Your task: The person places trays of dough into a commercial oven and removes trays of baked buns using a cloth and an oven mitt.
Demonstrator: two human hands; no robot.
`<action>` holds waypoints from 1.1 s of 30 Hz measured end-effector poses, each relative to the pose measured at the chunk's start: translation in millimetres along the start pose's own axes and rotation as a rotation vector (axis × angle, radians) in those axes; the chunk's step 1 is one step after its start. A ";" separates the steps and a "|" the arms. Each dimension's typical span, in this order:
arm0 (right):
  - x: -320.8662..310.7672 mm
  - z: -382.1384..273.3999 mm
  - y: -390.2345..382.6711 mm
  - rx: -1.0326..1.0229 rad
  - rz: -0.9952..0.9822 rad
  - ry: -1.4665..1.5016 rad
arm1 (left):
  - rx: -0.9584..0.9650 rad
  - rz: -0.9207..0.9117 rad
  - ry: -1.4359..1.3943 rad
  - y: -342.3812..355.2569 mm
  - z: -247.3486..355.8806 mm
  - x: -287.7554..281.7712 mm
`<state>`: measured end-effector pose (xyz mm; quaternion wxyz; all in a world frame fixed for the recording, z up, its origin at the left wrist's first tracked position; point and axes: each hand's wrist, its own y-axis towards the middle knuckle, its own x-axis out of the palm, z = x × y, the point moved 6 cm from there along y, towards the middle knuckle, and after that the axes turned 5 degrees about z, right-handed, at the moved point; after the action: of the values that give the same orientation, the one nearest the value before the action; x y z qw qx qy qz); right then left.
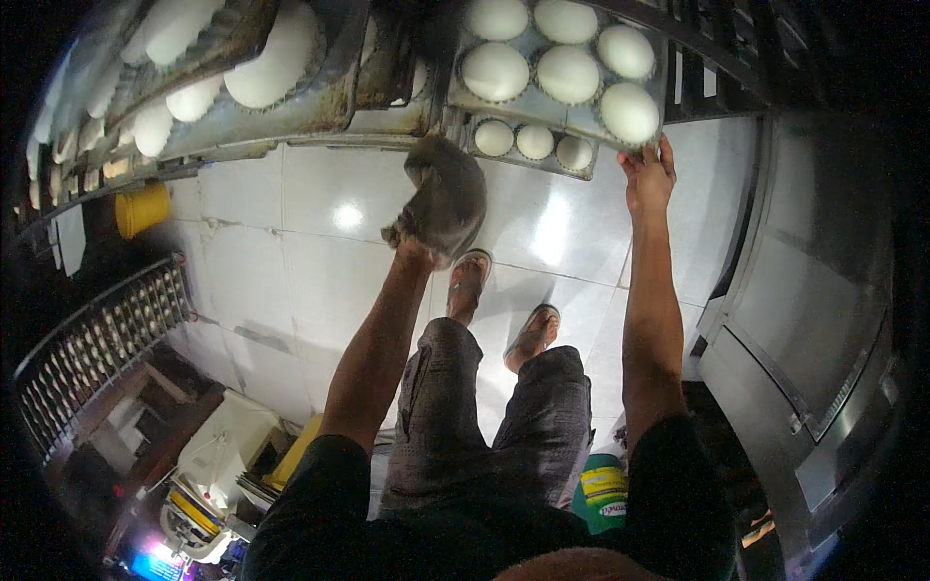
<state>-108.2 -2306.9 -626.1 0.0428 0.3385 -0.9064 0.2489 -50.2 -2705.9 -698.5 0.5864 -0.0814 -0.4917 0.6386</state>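
A metal tray of round white dough pieces in fluted cups is in front of me at the top. My right hand grips its near right corner, fingers bent around the edge. My left hand is inside a bunched dark cloth or mitt by the near left corner. That covering hides its fingers, and whether it grips the tray I cannot tell. Below the held tray, a lower tray shows a row of three similar white pieces.
More trays of white dough pieces are stacked at upper left. Dark rack bars stand at upper right, and a metal cabinet lines the right. A yellow container is at left. A green-and-yellow tub sits behind my legs on the tiled floor.
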 end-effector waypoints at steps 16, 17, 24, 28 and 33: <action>-138.0 28.4 -139.1 -0.078 0.081 -0.303 | 0.626 -0.050 0.900 -73.8 0.5 6.3; -146.8 26.1 -151.1 -0.087 0.078 -0.344 | 0.648 -0.029 0.939 -82.2 -7.4 -7.6; -205.8 -23.6 -283.4 0.014 0.148 -0.542 | 0.516 0.242 0.975 -254.7 -1.2 15.6; -229.9 -91.8 -375.4 0.025 0.159 -0.601 | 1.004 0.225 1.498 -381.0 9.3 12.6; -238.2 -204.2 -484.0 0.057 0.385 -0.350 | 1.157 0.116 1.454 -454.6 72.3 98.5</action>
<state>363.3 -2380.9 -302.2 -0.1722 0.1987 -0.9405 0.2154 175.1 -2740.6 -286.6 0.6669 -0.1809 0.3961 0.6046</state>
